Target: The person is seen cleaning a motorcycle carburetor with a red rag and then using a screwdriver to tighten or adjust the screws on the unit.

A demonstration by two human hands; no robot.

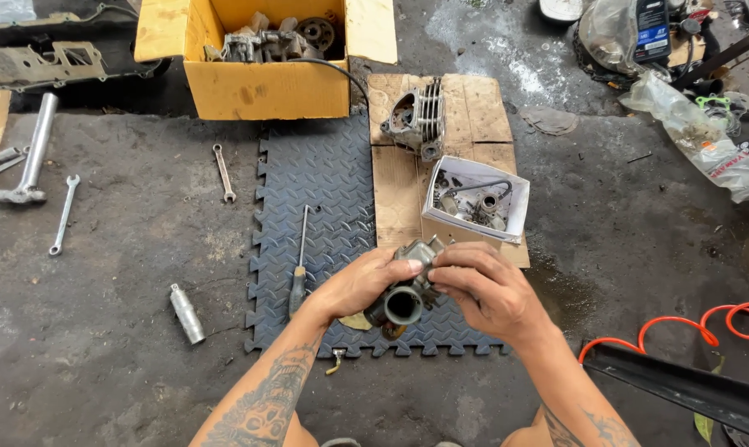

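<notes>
Both tattooed forearms came up from the bottom edge, hands meeting over the front of the mat (308,165). Left hand (360,284) was wrapped around the carburetor (403,300) from the left side, thumb lying across its top. Right hand (486,290) was closed on the same carburetor from the right, fingertips (445,281) pinching at its upper part. Carburetor was held above the mat's near edge, its round bore facing the camera; dirty grey metal.

Screwdriver (300,269) lay on the mat just left of the left hand, shaft pointing away from the camera. Small metal cylinder (187,313) lay on the concrete, left of the mat. Cardboard sheet (474,108) sat along the mat's right side. White box (476,200) stood on it, just beyond the hands, with small parts and a dark hose inside. Finned cylinder head (417,120) stood on the cardboard behind the white box.

Yellow box (263,87) sat at the top, open, filled with greasy engine parts. One wrench (223,171) lay between mat and yellow box, on the floor. Second wrench (63,213) and a grey T-handle tool (31,153) lay further left, well apart from the hands. Orange coiled hose (705,327) ran along the floor at right. Plastic bags (697,132) and clutter filled the top right corner.
</notes>
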